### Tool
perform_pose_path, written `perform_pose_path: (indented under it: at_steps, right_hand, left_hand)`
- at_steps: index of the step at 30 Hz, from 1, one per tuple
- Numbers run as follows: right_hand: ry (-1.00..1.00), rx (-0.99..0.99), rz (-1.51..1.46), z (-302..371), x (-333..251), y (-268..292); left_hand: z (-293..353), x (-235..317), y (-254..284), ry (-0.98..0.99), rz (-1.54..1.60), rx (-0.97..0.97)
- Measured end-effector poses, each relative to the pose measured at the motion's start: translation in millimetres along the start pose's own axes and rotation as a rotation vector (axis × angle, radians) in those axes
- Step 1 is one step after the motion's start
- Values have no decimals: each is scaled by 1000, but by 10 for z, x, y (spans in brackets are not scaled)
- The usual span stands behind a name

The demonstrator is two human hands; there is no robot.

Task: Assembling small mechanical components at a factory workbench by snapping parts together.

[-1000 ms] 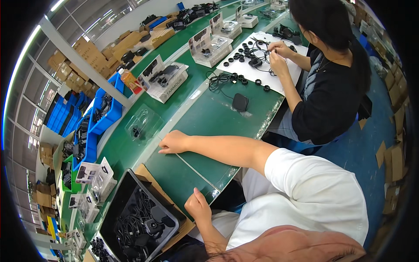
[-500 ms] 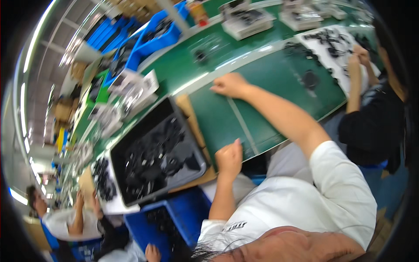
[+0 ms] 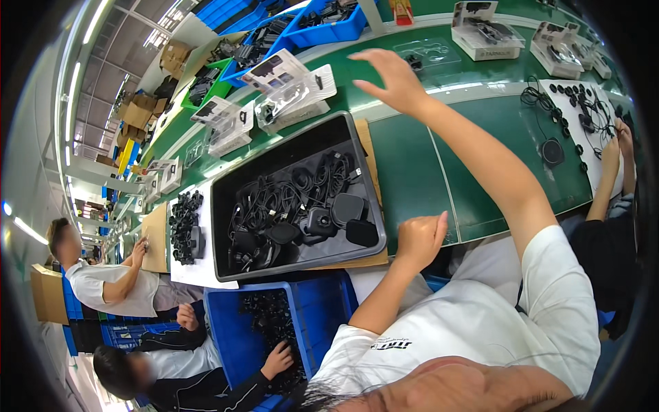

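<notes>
Two hands are near one black bin (image 3: 295, 151) of cables and small devices, which lies to the left of both. Right hand (image 3: 391, 81) is spread and empty above the green table (image 3: 405, 168), near one clear plastic tray (image 3: 439, 60); left hand (image 3: 420, 240) is clenched, thumb raised, beside the bin. Two open packages (image 3: 294, 113) stand just behind the bin.

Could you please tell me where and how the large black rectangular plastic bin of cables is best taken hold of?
The black rectangular plastic bin is probably best gripped by its rim at both short ends, one hand each, coming from above. It sits open side up, and its rim stands clear above the coiled black cables.
</notes>
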State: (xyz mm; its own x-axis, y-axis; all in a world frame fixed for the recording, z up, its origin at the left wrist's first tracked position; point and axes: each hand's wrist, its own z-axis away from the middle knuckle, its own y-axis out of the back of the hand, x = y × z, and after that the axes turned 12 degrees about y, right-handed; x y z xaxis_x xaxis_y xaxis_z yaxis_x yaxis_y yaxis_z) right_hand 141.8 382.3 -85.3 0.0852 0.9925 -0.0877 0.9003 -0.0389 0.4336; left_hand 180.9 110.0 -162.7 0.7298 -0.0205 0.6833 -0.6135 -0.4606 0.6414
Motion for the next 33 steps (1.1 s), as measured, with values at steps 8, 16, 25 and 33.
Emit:
perform_pose_path:
  at_steps: [8, 16, 25, 33]
  right_hand:
    - [184, -526, 263, -657, -32, -1095]
    - [-32, -546, 243, -386, 48, -1028]
    - [-220, -337, 155, 732, -188, 1307]
    - [-497, -456, 24, 1522, -1186, 2184]
  left_hand:
    - [28, 48, -44, 48, 72, -36]
    - [95, 62, -27, 40, 108, -23]
    - [174, 43, 226, 151, 665, -532]
    - [31, 151, 2060, -23, 192, -210]
